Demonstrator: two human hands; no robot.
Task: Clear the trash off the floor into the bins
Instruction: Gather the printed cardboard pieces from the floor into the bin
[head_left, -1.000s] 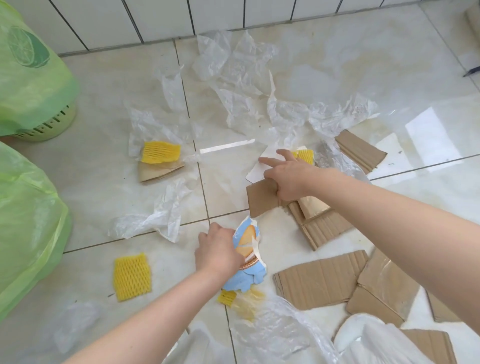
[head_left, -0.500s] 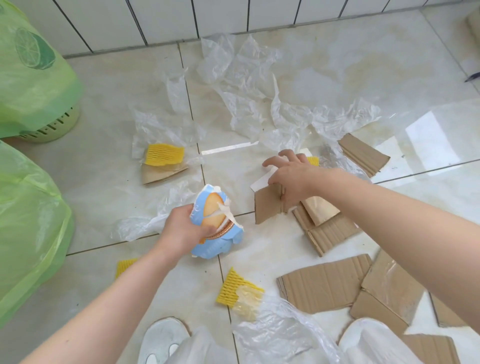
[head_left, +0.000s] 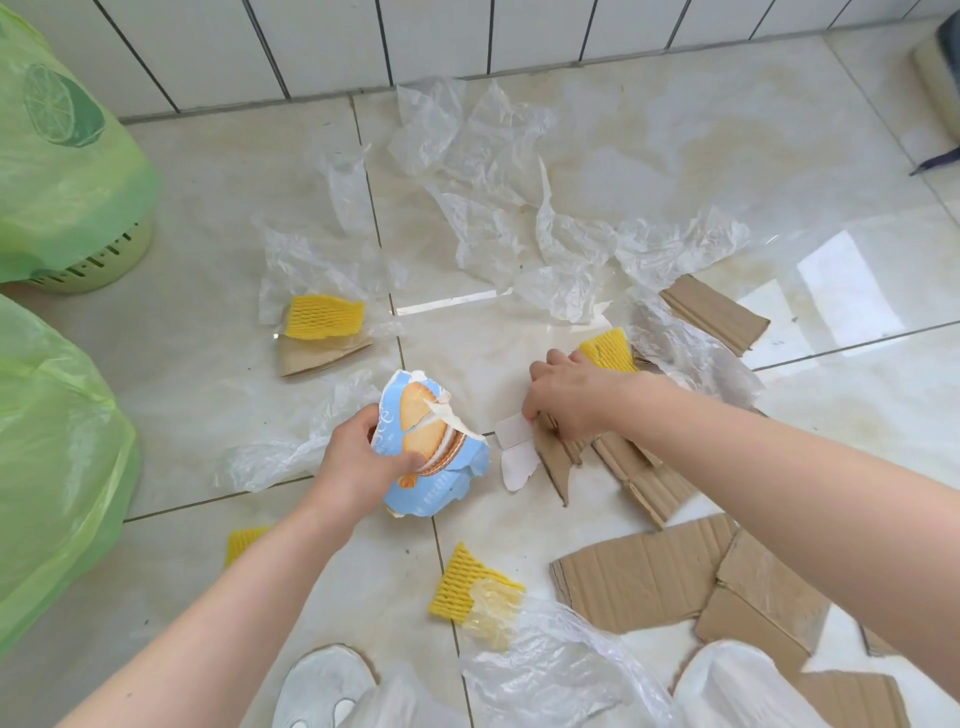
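My left hand (head_left: 358, 460) grips a torn light-blue biscuit wrapper (head_left: 434, 447), held just above the floor near the middle. My right hand (head_left: 569, 397) is closed on a brown cardboard scrap (head_left: 553, 462) with a white paper piece (head_left: 517, 447) under it. Two bins lined with green bags stand at the left: one at the back (head_left: 62, 171), one nearer (head_left: 52, 467). Yellow foam nets lie at the left (head_left: 324, 317), beside my right hand (head_left: 608, 349), low in the middle (head_left: 465, 582) and under my left arm (head_left: 244, 543).
Crumpled clear plastic sheets (head_left: 498, 171) spread across the tiles towards the white wall. Flat cardboard pieces (head_left: 644, 579) lie at the lower right, another (head_left: 714, 312) at the right. My white shoe (head_left: 322, 686) and more plastic (head_left: 550, 675) are at the bottom edge.
My left hand picked the blue wrapper up off the floor and carried it up and left. My right hand closed on the cardboard scrap and tilted it up with the white paper.
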